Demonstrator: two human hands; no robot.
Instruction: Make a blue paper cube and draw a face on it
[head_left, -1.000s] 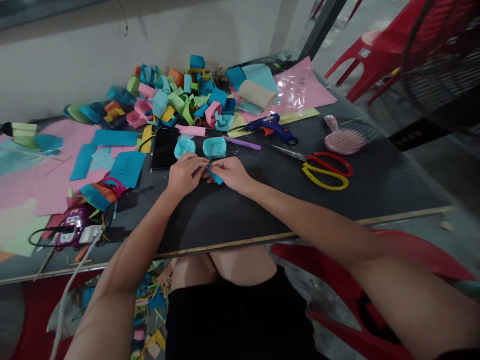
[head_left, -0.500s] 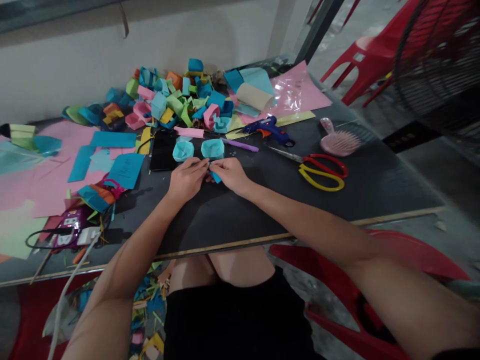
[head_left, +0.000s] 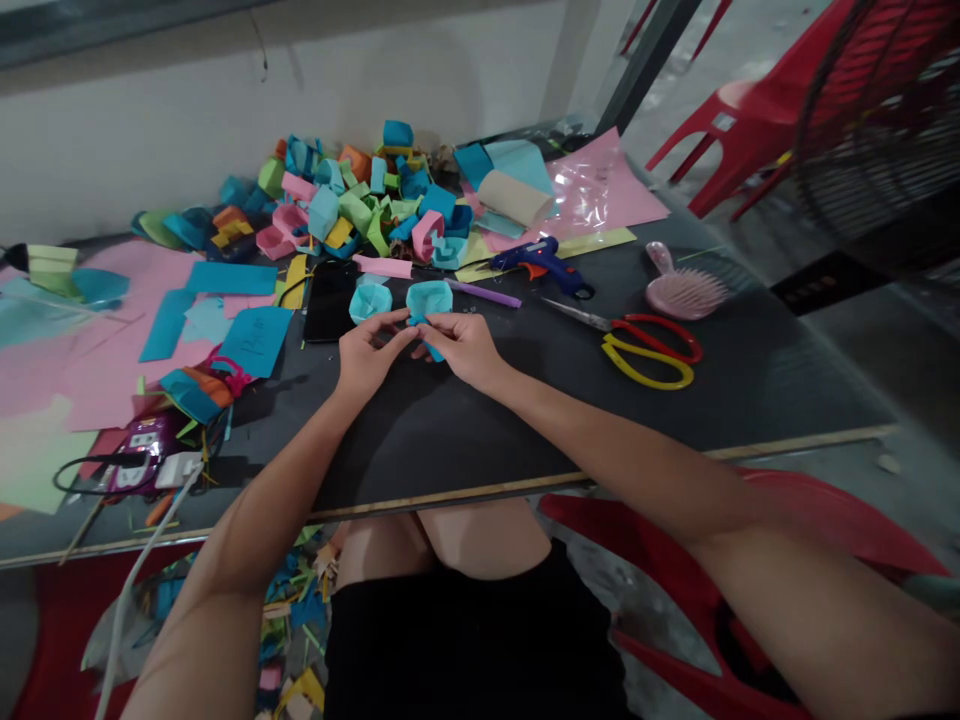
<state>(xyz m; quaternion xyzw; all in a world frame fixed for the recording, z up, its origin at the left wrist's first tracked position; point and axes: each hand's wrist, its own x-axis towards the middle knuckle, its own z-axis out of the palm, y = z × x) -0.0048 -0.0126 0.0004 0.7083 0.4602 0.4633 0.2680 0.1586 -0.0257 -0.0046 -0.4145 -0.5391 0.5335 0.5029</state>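
Between the fingertips of my left hand and my right hand is a small blue paper piece, partly covered by the fingers. Both hands pinch it above the dark table. Just beyond them sit two light-blue folded paper cups, the left one and the right one. A black phone lies left of the cups, and a purple stick lies to their right.
A heap of coloured folded paper lies against the wall. On the right are scissors, a blue glue gun and a pink hairbrush. Paper sheets and a purple device with cables are on the left.
My left hand's fingers have shifted from lying over the paper to pinching it with the thumb showing. The blue piece has turned slightly, and the view has moved a little.
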